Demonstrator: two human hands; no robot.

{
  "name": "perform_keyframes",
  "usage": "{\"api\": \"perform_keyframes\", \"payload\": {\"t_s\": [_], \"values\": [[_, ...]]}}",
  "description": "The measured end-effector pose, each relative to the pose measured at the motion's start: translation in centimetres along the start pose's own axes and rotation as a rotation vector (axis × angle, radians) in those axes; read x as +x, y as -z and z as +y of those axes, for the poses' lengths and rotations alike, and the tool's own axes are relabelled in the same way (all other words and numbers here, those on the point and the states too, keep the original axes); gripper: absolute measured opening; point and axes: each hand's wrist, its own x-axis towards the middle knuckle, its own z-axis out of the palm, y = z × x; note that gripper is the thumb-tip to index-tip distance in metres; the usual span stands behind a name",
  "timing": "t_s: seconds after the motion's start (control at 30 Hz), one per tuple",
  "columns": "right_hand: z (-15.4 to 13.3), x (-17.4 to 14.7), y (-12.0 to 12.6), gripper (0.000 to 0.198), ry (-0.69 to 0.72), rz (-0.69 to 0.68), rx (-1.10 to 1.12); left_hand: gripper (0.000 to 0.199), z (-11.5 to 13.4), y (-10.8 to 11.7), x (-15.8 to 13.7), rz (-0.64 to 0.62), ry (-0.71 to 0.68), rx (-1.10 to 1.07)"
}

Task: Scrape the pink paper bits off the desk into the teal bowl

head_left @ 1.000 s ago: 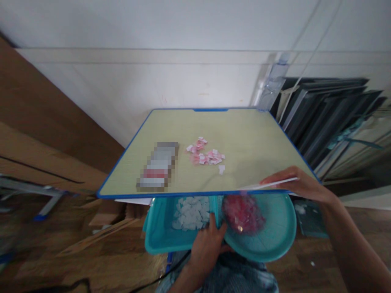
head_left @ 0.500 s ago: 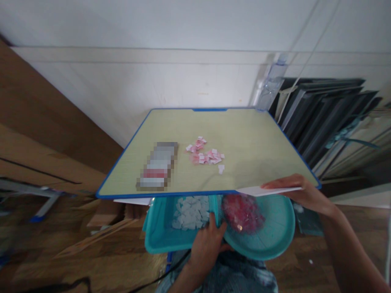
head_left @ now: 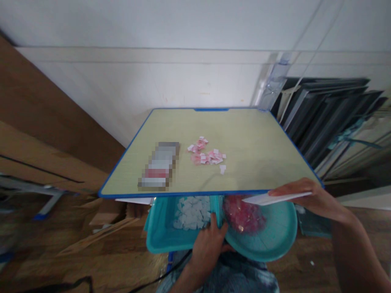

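My right hand (head_left: 308,195) pinches a thin white card (head_left: 269,199), seen almost edge-on just below the front edge of the table. Between two teal containers, my left hand (head_left: 209,242) closes its fingers over the adjoining rims. On its left side is a rectangular teal basket (head_left: 166,240) holding many small white pieces (head_left: 192,213). The round teal basket (head_left: 275,248) on the other side contains a heap of red pieces (head_left: 244,217) that look like clear plastic wrapping. Both containers are partly hidden under the tabletop.
A small table (head_left: 244,134) with a blue edge carries several pink-and-white pieces (head_left: 210,157) and a blurred-out flat object (head_left: 160,166). A clear bottle (head_left: 275,83) stands at its back right corner. Dark panels (head_left: 330,110) lean at right; cardboard (head_left: 45,118) stands at left.
My right hand has lowered slightly with the white card, bringing it off the table edge and over the round basket. My left hand stays on the rims.
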Motion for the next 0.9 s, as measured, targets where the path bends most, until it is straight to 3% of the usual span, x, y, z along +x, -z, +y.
{"api": "perform_keyframes", "payload": {"t_s": [0.37, 0.57, 0.73, 0.9], "values": [[-3.1, 4.6, -1.6, 0.029, 0.081, 0.288, -0.107, 0.061, -0.2, -0.3, 0.1, -0.001, -0.016, -0.016], [-3.6, 6.8, -3.2, 0.025, 0.206, 0.166, -0.107, 0.064, -0.2, -0.2, 0.1, -0.017, -0.007, -0.040], [-4.1, 7.3, -3.2, 0.026, 0.090, 0.295, -0.077, 0.063, -0.1, -0.2, 0.0, -0.018, -0.011, -0.064], [-4.1, 7.3, -3.2, 0.025, 0.063, 0.225, -0.063, 0.063, 0.0, -0.3, 0.0, -0.016, -0.012, -0.055]]}}
